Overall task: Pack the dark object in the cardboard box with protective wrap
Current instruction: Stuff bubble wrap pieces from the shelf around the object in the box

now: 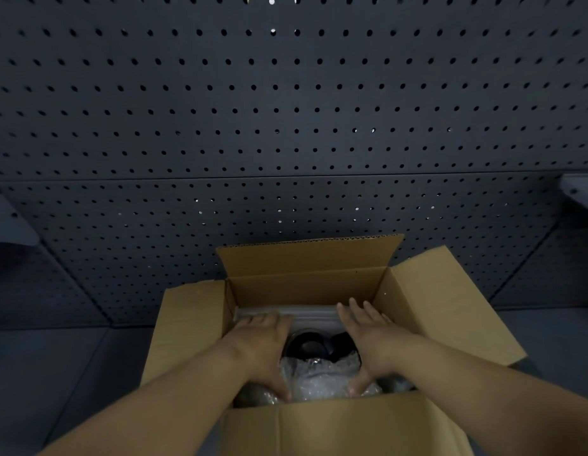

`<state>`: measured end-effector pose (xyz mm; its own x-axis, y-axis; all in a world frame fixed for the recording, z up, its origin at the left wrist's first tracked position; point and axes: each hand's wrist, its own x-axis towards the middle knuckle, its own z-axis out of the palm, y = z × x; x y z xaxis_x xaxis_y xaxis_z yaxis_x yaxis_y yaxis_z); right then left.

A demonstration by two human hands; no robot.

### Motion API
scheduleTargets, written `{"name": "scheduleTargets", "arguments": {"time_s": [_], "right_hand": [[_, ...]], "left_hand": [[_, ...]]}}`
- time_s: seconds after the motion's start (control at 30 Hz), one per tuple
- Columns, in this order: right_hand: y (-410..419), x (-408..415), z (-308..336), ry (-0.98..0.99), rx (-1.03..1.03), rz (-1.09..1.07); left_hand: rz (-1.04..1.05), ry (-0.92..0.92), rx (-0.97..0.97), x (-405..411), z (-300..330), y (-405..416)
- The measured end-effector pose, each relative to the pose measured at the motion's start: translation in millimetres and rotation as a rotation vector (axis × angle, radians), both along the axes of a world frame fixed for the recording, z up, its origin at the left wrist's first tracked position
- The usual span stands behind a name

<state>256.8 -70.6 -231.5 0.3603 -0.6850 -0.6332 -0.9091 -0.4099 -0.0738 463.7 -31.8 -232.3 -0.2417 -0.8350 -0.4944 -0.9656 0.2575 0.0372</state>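
An open cardboard box (319, 287) stands in front of me with its flaps spread. Inside lies a dark, glossy rounded object (314, 347), partly covered by clear bubble wrap (319, 376) on its near side. A white foam sheet (315, 315) lines the far inner side. My left hand (263, 347) is flat on the left of the object, fingers spread and thumb on the wrap. On the other side of the object, my right hand (371, 340) is also flat with fingers spread and its thumb on the wrap. Both palms hide what is beneath them.
A dark pegboard wall (286, 126) rises right behind the box. The box rests on a dark grey surface (56, 373). Grey brackets show at the left edge (10, 222) and right edge (578, 192).
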Motion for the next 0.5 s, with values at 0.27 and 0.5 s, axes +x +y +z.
{"name": "scheduleTargets", "arguments": {"time_s": [0.27, 0.5], "right_hand": [[4, 15, -6, 0.161, -0.066, 0.048], [12, 20, -16, 0.226, -0.171, 0.094]], "left_hand": [[0.003, -0.07, -0.01, -3, -13, -1], [-0.064, -0.156, -0.102, -13, -23, 9]]}}
